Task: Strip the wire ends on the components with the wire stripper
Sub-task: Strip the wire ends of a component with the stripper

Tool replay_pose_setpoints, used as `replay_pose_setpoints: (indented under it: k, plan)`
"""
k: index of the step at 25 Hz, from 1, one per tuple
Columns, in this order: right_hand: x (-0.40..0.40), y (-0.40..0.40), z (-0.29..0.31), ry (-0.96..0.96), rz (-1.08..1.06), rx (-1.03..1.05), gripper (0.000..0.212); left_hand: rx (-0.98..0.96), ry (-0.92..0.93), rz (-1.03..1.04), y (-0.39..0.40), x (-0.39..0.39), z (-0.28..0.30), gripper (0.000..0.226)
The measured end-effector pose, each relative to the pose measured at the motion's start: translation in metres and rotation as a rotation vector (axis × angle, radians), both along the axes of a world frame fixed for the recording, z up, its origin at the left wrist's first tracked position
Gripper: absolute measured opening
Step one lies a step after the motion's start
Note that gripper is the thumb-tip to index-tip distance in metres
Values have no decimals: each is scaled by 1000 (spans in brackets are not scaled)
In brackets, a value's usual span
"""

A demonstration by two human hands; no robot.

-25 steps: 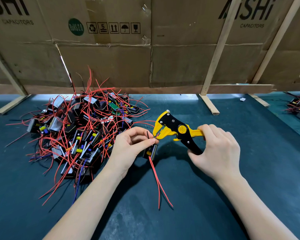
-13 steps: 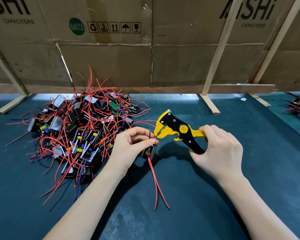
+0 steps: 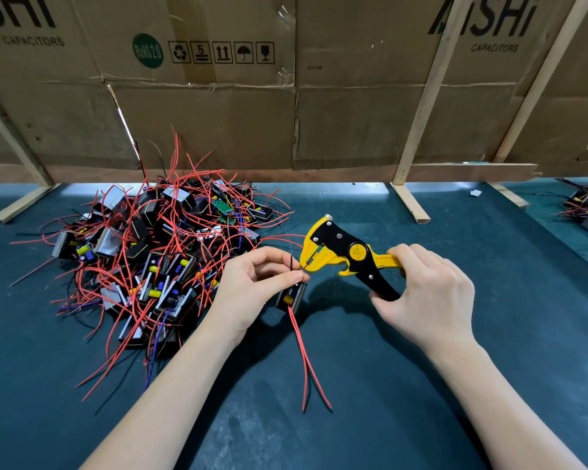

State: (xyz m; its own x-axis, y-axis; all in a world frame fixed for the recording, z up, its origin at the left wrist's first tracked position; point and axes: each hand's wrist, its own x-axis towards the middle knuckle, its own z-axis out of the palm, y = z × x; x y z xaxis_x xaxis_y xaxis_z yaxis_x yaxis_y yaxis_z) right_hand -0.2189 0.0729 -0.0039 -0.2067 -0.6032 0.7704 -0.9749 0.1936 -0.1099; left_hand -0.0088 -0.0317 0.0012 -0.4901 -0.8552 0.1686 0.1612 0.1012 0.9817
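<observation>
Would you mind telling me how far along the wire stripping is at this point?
Done: nothing on the mat can be confirmed as stripped; wire ends are too small to tell. In hand: the left hand pinches a wire of one component at the head of the wire stripper, which the right hand grips. Left: a large pile of components at the left, seemingly waiting.

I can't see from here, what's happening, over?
Left hand pinches component wire. Right hand grips wire stripper, wire at its mouth. Nothing blocking.
</observation>
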Motion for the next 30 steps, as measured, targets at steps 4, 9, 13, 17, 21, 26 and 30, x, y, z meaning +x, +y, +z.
replay_pose_setpoints:
  k: [4,9,13,17,21,26,30]
  plan:
    - [0,0,0,0,1,-6,31,-7,-4,-12,0,1,1,15]
    - [-2,0,0,-10,4,5,32,-19,-11,-16,1,1,2,16]
    - [-1,1,0,-15,6,13,29,-21,-13,-19,1,2,2,15]
    - [-1,2,2,-14,5,19,26,-20,-11,-22,1,1,3,15]
    - [0,3,2,-34,10,46,26,-20,-8,-22,2,1,3,15]
    - [2,2,2,-55,25,57,27,-8,-14,-25,2,0,2,15]
    - [4,2,0,-50,-3,37,24,-6,-2,-23,2,2,1,14]
